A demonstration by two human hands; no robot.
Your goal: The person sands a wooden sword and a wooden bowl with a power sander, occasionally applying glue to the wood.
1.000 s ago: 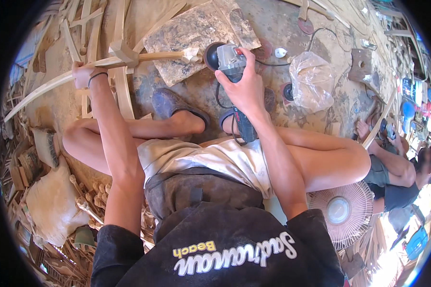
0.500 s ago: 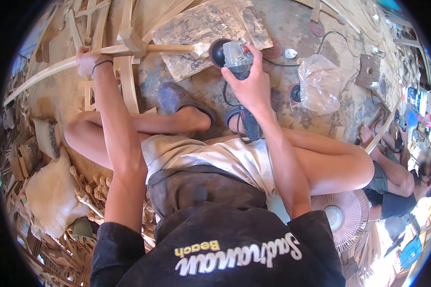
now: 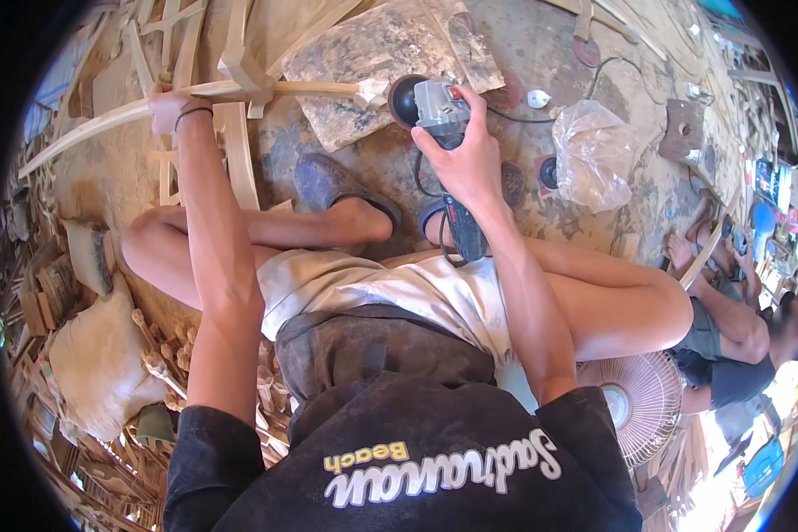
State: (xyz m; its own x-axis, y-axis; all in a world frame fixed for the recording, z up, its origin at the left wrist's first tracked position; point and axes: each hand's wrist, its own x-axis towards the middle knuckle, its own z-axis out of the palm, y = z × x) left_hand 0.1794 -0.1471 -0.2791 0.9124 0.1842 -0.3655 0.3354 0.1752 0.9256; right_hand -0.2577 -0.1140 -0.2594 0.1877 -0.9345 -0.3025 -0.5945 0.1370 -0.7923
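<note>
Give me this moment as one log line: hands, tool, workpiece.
left hand: grips curved wooden slat | right hand: holds angle grinder | disc at slat's end | person seated on floor

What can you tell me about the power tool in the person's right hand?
The angle grinder has a grey metal head, a dark round disc on its left side and a dark body that runs back under the right hand. That hand wraps the body from above. The disc sits at the tip of a long curved pale wooden piece, which the left hand holds farther along. A black cable trails over the ground.
</note>
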